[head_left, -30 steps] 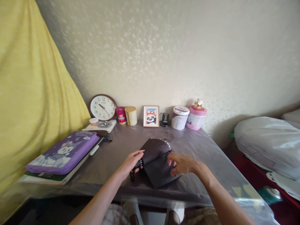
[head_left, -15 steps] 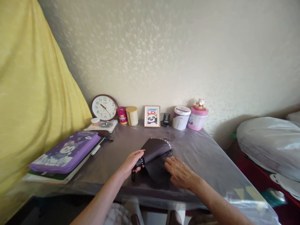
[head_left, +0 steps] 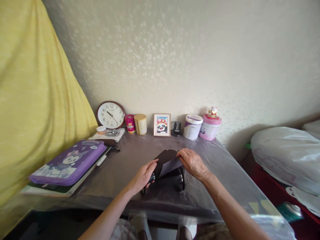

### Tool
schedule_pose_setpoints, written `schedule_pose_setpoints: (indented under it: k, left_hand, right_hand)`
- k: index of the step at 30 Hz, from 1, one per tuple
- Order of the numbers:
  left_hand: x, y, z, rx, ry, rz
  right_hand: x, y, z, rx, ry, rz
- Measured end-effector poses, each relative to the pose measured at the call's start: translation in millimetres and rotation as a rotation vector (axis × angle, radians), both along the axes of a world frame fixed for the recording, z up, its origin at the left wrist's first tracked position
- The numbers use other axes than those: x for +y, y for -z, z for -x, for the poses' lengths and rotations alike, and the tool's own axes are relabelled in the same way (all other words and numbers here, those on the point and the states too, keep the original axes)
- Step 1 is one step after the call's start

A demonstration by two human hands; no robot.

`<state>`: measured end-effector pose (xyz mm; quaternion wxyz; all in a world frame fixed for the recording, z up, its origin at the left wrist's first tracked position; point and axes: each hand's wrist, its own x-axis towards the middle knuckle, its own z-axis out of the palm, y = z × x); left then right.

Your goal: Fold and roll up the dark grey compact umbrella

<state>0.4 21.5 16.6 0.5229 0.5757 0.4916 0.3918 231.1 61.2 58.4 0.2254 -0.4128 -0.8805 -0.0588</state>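
A dark folding umbrella [head_left: 168, 163] lies in the middle of the table [head_left: 117, 173], which is covered with clear plastic sheet. My left hand [head_left: 143, 175] is closed round the umbrella's black handle at its near left end; a strap loop hangs below it. My right hand [head_left: 192, 162] rests on the right side of the canopy, fingers curled over a fold of the dark fabric and holding it up off the table. Part of the canopy hangs down in folds under my right hand.
Along the wall stand a round clock [head_left: 110, 115], two small tins [head_left: 135, 123], a framed panda picture [head_left: 162, 125], a white tub [head_left: 192, 126] and a pink tub [head_left: 210, 127]. A purple case [head_left: 68, 161] lies on books at left beside a yellow curtain [head_left: 30, 100]. A plastic-wrapped bundle [head_left: 287, 155] sits at right.
My right hand has moved from the near side of the flat canopy up and away, gathering the fabric into a raised fold. My left hand has stayed on the handle.
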Motion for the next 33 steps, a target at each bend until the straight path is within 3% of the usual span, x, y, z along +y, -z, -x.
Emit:
schedule_pose_setpoints:
  k: [11,16,20,26,28,30,32,33]
  left_hand:
    - [-16.8,-15.9,-2.5,0.041,-0.008,-0.227]
    - [-18.3,-17.6,-1.7,-0.014,0.074,-0.120]
    - [-14.3,-13.2,-1.0,-0.093,0.136,-0.046]
    - [-11.2,-18.6,0.6,-0.208,0.061,-0.029]
    - [-10.9,-23.1,2.6,-0.226,0.035,-0.031]
    - [-11.1,-27.7,5.0,-0.244,0.006,-0.032]
    - [-11.8,-32.4,7.3,-0.278,-0.026,-0.031]
    - [-12.4,-34.6,8.4,-0.296,-0.039,-0.031]
  right_hand:
    - [15.2,-5.5,23.0,-0.006,-0.013,-0.049]
    - [20.5,1.9,24.9,-0.018,-0.043,0.026]
    - [20.2,0.7,16.8,0.056,0.016,0.053]
    - [16.2,-14.3,-2.1,0.260,-0.019,0.061]
    - [19.2,-17.2,-10.8,0.387,0.055,0.005]
    - [24.3,-17.3,-22.3,0.593,0.231,-0.037]
    - [29.5,-13.2,-35.3,0.812,0.428,0.026]
    - [31.4,-9.3,-41.2,0.883,0.478,0.137]
